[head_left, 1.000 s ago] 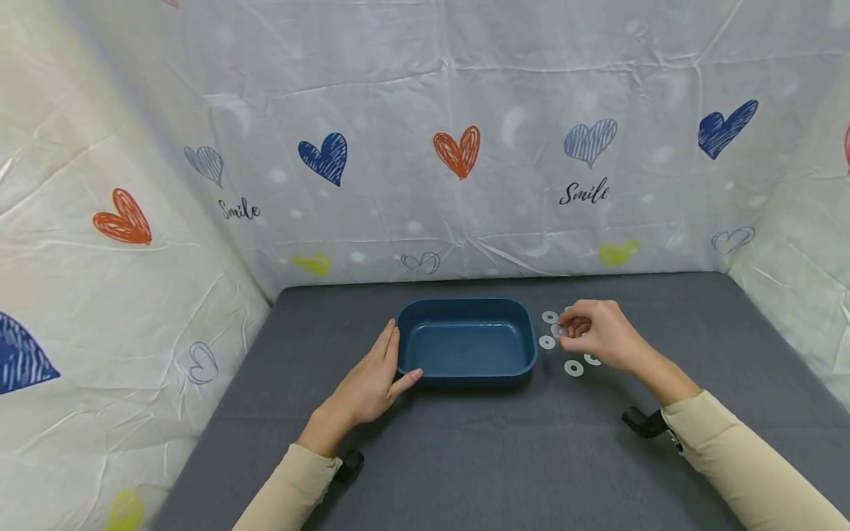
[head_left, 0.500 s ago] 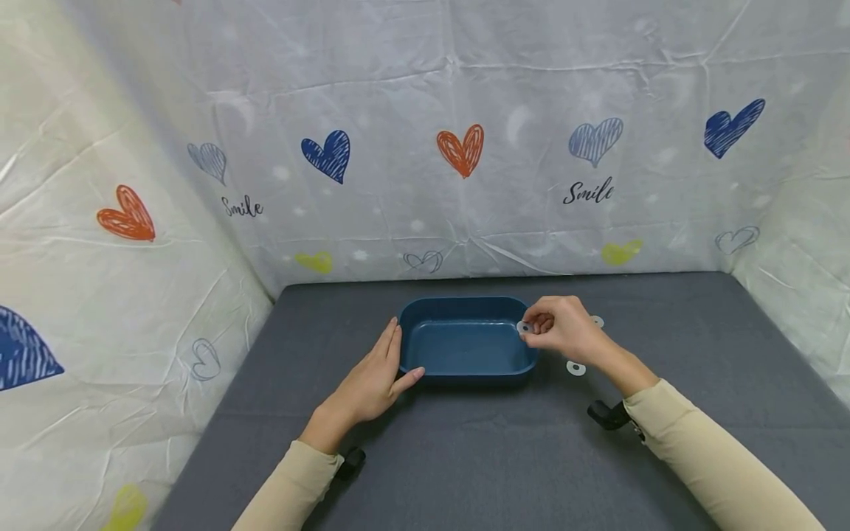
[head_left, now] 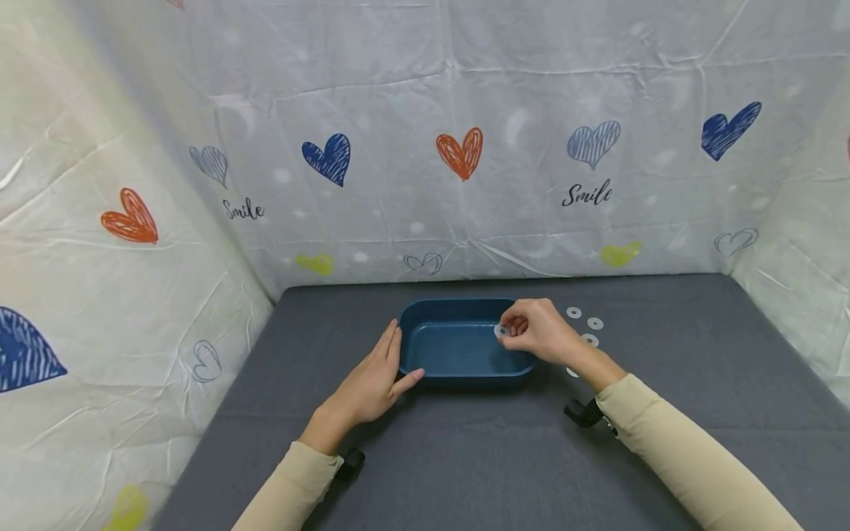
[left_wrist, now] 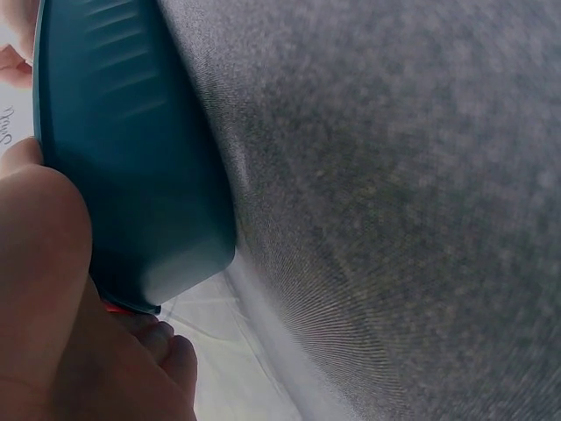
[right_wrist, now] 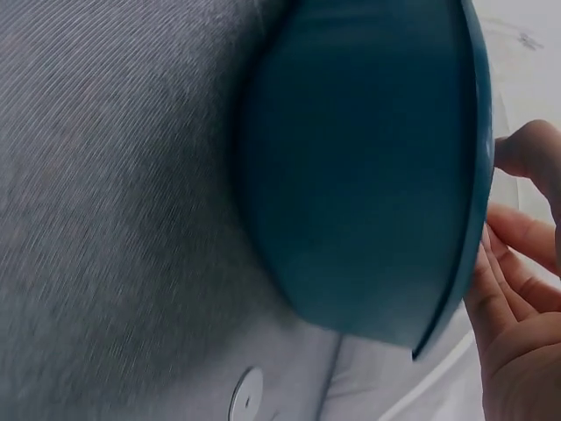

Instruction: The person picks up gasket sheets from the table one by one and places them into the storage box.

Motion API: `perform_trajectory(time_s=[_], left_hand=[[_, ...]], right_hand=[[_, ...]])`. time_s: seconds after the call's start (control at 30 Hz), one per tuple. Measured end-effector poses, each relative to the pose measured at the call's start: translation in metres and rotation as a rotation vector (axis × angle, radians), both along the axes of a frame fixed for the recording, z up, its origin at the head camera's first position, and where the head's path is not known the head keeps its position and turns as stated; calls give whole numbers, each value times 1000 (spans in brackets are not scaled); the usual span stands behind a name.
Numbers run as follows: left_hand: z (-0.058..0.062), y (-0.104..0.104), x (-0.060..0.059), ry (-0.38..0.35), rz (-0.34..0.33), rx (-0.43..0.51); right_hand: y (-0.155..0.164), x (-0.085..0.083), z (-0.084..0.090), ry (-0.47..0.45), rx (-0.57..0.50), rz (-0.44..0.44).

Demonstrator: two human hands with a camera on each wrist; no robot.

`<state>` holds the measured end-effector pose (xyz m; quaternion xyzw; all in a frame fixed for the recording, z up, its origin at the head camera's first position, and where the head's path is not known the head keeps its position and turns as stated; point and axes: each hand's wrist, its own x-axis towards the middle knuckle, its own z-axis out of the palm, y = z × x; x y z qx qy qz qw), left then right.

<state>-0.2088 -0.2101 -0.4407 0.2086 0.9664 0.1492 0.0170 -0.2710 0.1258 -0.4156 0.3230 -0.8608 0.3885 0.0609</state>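
A blue rectangular plastic tub [head_left: 458,352] stands on the grey cloth. My left hand [head_left: 365,385] lies along its left end with fingers straight, the thumb touching the front rim. In the left wrist view that hand is against the tub's wall [left_wrist: 140,184]. Over the tub's right half, my right hand [head_left: 541,333] pinches a flat pale washer [head_left: 501,331] between thumb and fingertips. The right wrist view shows the right hand [right_wrist: 521,298] beyond the tub's rim, and the tub hides the pinched washer there.
Right of the tub lie several loose washers, among them a back washer [head_left: 574,313] and one farther right [head_left: 595,323]. The right forearm partly covers others. A grey cloth [head_left: 451,457] covers the table, and a heart-print curtain [head_left: 385,221] hangs behind.
My right hand has moved left from the loose washers to over the tub, carrying one washer. The left hand has stayed at the tub's left end.
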Motion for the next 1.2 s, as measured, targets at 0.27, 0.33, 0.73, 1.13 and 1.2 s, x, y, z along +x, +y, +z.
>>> perform_trajectory(time_s=[0.27, 0.33, 0.73, 1.13, 1.2], left_hand=[[0, -1, -1, 15, -10, 0], [1, -1, -1, 22, -13, -5], [1, -1, 0, 69, -15, -32], [-1, -2, 0, 46, -15, -48], [-1, -2, 0, 46, -18, -46]], right_hand=[[-25, -8, -1, 33, 20, 13], [-31, -10, -1, 26, 30, 5], [-59, -19, 0, 2, 66, -4], [-78, -29, -9, -12, 105, -7], [-81, -32, -11, -14, 114, -12]])
